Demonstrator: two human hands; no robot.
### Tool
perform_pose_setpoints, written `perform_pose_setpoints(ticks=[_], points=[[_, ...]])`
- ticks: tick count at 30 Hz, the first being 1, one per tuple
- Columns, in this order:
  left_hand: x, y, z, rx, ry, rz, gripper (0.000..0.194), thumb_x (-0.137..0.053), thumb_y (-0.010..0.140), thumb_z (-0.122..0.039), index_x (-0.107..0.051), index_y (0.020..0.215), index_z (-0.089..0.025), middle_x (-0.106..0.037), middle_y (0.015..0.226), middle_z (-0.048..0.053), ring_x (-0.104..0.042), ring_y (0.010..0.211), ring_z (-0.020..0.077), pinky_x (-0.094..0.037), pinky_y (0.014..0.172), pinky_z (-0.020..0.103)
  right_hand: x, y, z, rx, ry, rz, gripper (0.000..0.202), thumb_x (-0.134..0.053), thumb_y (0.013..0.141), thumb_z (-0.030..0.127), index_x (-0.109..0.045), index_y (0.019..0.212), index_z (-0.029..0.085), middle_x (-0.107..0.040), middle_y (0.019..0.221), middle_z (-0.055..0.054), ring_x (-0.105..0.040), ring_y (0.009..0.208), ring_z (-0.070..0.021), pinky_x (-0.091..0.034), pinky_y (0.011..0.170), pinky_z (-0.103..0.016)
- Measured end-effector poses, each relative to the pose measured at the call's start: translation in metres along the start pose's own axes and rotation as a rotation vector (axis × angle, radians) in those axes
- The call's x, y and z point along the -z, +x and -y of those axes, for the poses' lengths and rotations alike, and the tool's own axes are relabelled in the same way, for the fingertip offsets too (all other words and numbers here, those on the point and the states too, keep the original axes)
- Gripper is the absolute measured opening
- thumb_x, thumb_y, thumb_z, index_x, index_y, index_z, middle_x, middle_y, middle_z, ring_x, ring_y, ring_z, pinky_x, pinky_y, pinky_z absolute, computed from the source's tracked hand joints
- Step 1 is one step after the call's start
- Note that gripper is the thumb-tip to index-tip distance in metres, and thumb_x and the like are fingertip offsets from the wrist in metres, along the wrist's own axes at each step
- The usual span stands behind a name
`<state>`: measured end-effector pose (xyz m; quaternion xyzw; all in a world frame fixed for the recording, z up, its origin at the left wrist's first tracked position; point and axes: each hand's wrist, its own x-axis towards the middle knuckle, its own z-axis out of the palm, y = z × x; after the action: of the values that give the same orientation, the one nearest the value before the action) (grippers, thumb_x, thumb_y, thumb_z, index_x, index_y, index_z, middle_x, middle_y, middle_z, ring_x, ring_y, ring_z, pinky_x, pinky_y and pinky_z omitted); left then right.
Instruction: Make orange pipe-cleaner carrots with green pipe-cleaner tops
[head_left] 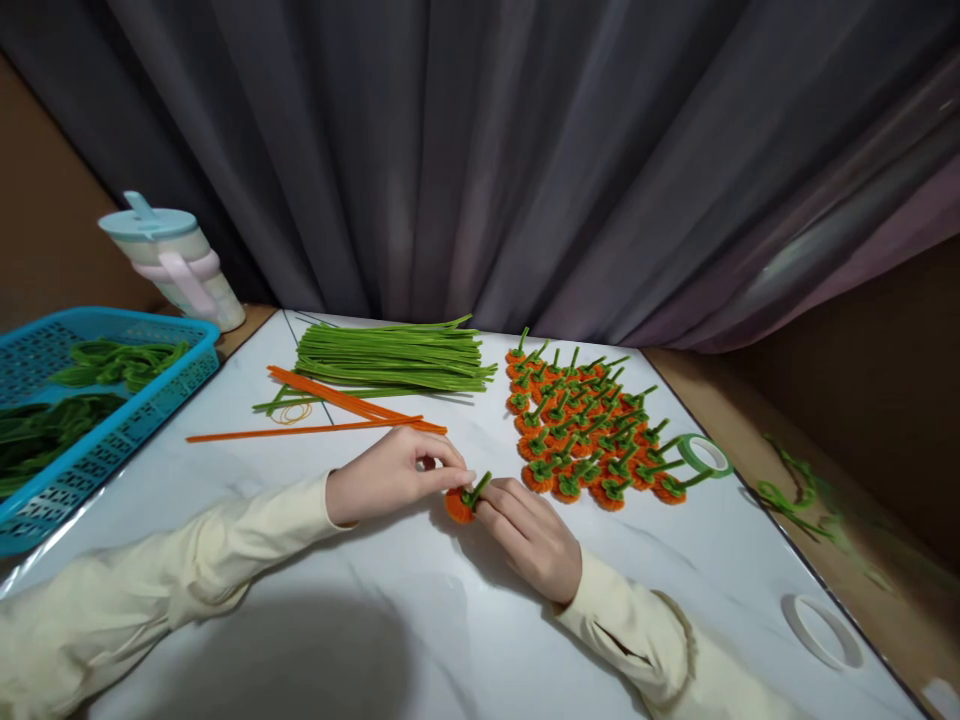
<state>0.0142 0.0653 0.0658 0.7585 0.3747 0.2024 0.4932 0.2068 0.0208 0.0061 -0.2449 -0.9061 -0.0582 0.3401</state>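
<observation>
Both hands meet low over the white desk (420,620), clamped on one small orange pumpkin (459,503) with a green stem. Left hand (390,475) pinches it from above with fingertips closed on the top edge; right hand (531,535) grips it from the other side, fingers touching the stem base. Pumpkin sits just above or on the desk surface; cannot tell which.

Surroundings: finished pumpkins (592,430) lie in a packed cluster just right of the hands, stems pointing up-right. Roll of green tape (705,455) touches the cluster's right edge. Bundle of green pipe cleaners (394,358) lies behind the hands; orange pipe cleaners (330,405) cross in front of it, near the left hand's knuckles. Rubber band (292,412) lies under the orange strands. Blue basket (97,420) with green pieces stands at far left, a lidded jug (176,260) behind it. White tape ring (821,630) rests near the desk's right edge. Dark curtain (480,150) closes the back.
</observation>
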Motion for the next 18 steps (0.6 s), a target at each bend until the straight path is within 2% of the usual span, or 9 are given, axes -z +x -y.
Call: perform_pose_setpoints(ticks=[5, 8, 14, 18], points=[[-0.004, -0.009, -0.004, -0.025, 0.212, -0.078, 0.015, -0.053, 0.081, -0.023, -0.066, 0.083, -0.016, -0.064, 0.079, 0.002, -0.055, 0.071, 0.012, -0.04, 0.067, 0.021, 0.001, 0.001, 0.0, 0.01, -0.074, -0.015, 0.019, -0.037, 0.086, 0.005, -0.056, 0.089, 0.007, -0.061, 0.083, -0.015, -0.053, 0.077, -0.0216, -0.045, 0.061, -0.031], [-0.006, -0.015, -0.007, -0.016, 0.301, -0.066, 0.015, -0.05, 0.082, -0.021, -0.064, 0.08, -0.017, -0.061, 0.071, 0.0, -0.054, 0.064, 0.0099, -0.039, 0.062, 0.02, 0.0, 0.001, 0.003, 0.034, -0.106, -0.019, 0.017, -0.04, 0.086, 0.006, -0.056, 0.088, 0.007, -0.062, 0.082, -0.015, -0.054, 0.078, -0.0216, -0.046, 0.062, -0.031], [-0.015, -0.019, -0.008, 0.264, 0.042, 0.083, 0.015, -0.054, 0.077, -0.025, -0.054, 0.066, -0.015, -0.05, 0.047, -0.004, -0.051, 0.045, 0.0093, -0.037, 0.046, 0.018, -0.001, 0.0, 0.008, -0.004, -0.062, -0.067, 0.018, -0.038, 0.086, 0.006, -0.056, 0.089, 0.005, -0.06, 0.075, -0.014, -0.055, 0.077, -0.0221, -0.046, 0.061, -0.032], [-0.022, -0.016, -0.004, 0.402, -0.207, 0.14, 0.025, -0.061, 0.07, -0.033, -0.047, 0.061, -0.015, -0.05, 0.046, -0.005, -0.054, 0.042, 0.0115, -0.04, 0.043, 0.02, -0.002, -0.002, 0.009, -0.021, -0.022, -0.1, 0.02, -0.036, 0.086, 0.006, -0.056, 0.089, 0.006, -0.061, 0.078, -0.015, -0.055, 0.077, -0.0222, -0.047, 0.062, -0.033]])
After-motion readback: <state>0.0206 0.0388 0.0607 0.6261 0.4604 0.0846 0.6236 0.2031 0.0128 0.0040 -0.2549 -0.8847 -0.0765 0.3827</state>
